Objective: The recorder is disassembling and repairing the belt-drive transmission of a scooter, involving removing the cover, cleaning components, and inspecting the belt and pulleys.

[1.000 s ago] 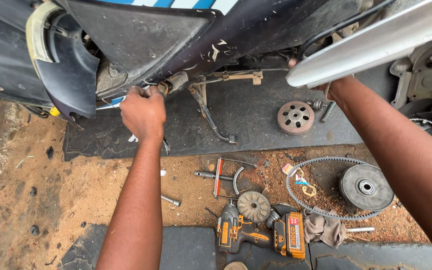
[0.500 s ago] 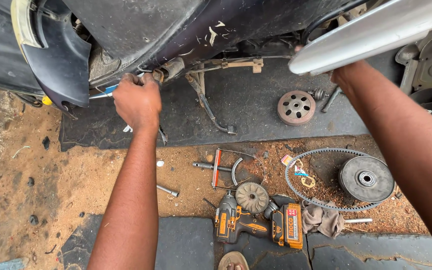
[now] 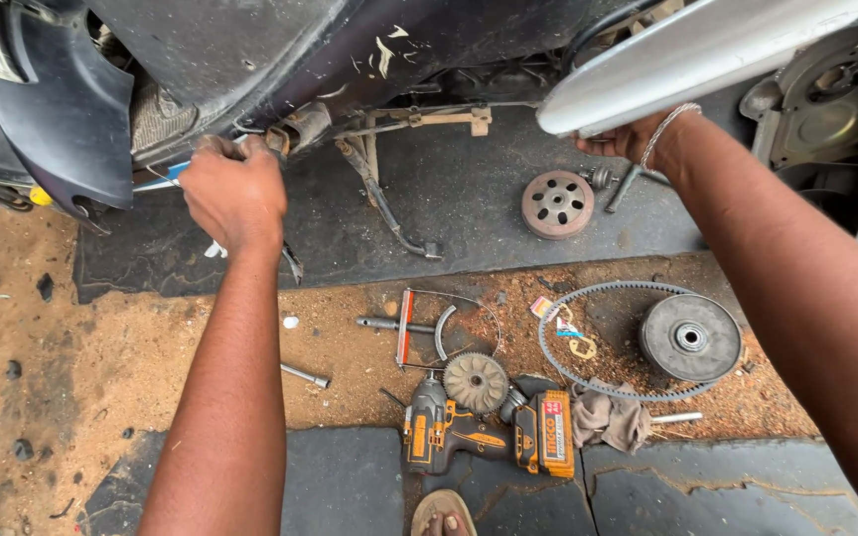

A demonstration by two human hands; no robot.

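Since a moment earlier, the left hand point(image 3: 235, 194) sits lower, fingers curled shut on a thin blue-handled tool point(image 3: 166, 177) lying leftward under the dark scooter body point(image 3: 250, 50). The right hand point(image 3: 628, 139), farther off, cups the silver exhaust pipe point(image 3: 687, 60) from below; its finger grip is hidden.

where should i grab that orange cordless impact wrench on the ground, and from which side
Judging by its pose, take the impact wrench by its handle, the narrow waist between the head and the battery. It lies flat on its side, so come straight down from above; the toothed pulley crowds its head end.
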